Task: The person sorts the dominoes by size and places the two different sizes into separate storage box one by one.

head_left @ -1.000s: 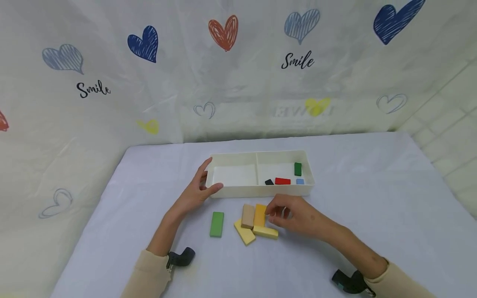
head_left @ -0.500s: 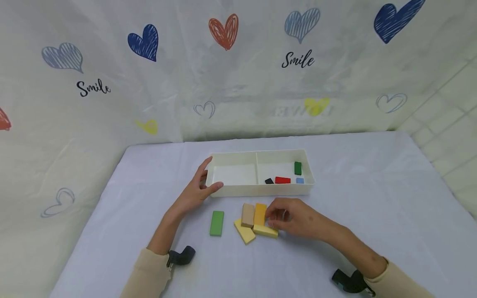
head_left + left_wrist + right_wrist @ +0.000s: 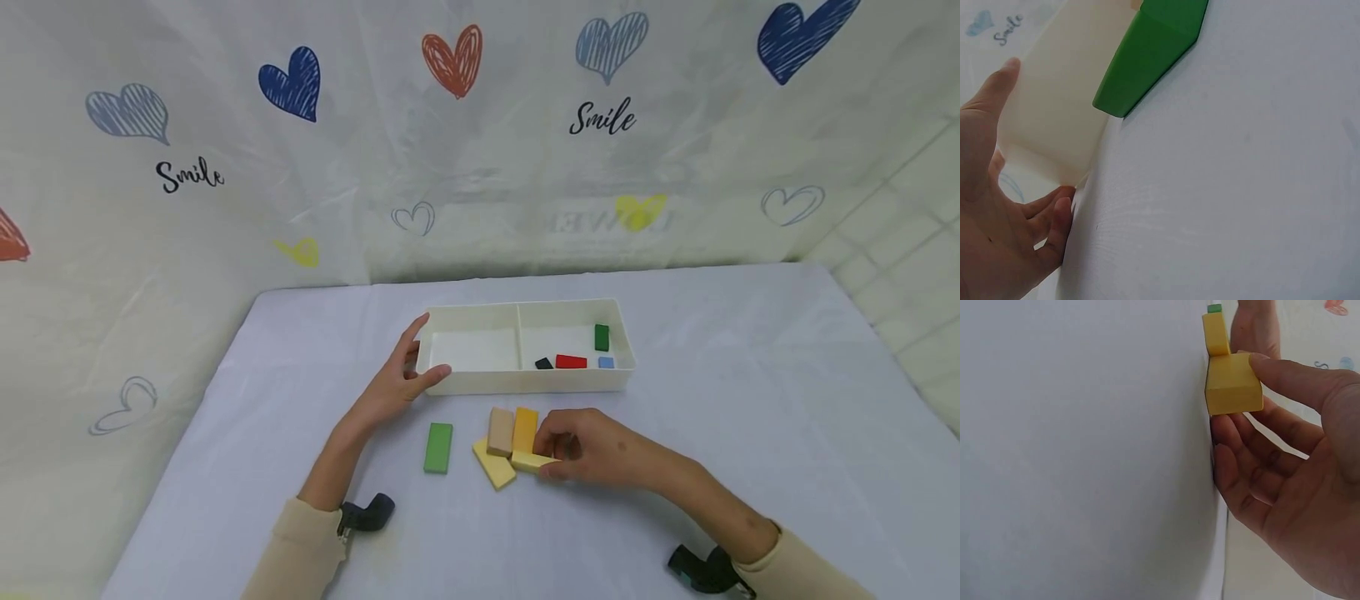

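Observation:
My left hand (image 3: 390, 385) grips the left end of a white two-part box (image 3: 525, 382), its thumb over the front rim and index finger at the back corner. In the left wrist view the hand (image 3: 1007, 206) spans the box end (image 3: 1060, 87). My right hand (image 3: 600, 446) pinches the right end of a pale yellow block (image 3: 528, 461), thumb in front and fingers behind. In the right wrist view that yellow block (image 3: 1233, 387) lies between thumb and fingers. Touching it or close by are an orange-yellow block (image 3: 525, 427), a tan block (image 3: 500, 431) and another pale yellow block (image 3: 495, 467).
A green block (image 3: 438, 448) lies apart on the white tablecloth (image 3: 495, 550), left of the cluster. The box's right compartment holds small black (image 3: 543, 364), red (image 3: 572, 362), blue (image 3: 606, 362) and dark green (image 3: 602, 337) pieces. A curtain printed with hearts hangs behind.
My right hand has come slightly down and its thumb has closed onto the pale yellow block's right end. The left hand keeps its hold on the box.

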Motion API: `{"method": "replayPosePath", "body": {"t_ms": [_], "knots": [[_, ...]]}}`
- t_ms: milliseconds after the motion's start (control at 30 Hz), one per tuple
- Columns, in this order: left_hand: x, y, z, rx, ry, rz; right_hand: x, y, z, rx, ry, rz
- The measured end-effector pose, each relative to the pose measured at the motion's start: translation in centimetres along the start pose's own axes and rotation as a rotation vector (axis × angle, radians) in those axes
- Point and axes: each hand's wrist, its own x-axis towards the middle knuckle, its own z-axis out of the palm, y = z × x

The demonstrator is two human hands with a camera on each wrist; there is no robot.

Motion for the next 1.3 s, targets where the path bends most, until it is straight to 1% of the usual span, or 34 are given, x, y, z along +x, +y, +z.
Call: {"method": "replayPosePath", "body": {"t_ms": [200, 333, 567, 900, 1133, 1300], "knots": [[0.19, -0.21, 0.09, -0.01, -0.001, -0.004, -0.15, -0.18, 0.11, -0.01, 0.002, 0.023], [0.25, -0.22, 0.12, -0.007, -0.002, -0.002, -0.19, -0.11, 0.11, -0.017, 0.008, 0.016], [0.22, -0.18, 0.07, 0.002, 0.006, -0.004, -0.22, -0.08, 0.04, -0.028, 0.025, 0.029], [0.18, -0.25, 0.07, 0.0, 0.004, -0.004, -0.19, -0.04, -0.14, -0.013, 0.034, 0.029], [0.01, -0.17, 0.04, 0.003, 0.001, -0.014, -0.11, 0.2, -0.33, -0.01, 0.047, -0.005], [-0.04, -0.06, 0.01, 0.009, 0.008, -0.023, -0.06, 0.04, -0.45, -0.011, 0.059, -0.013]]}}
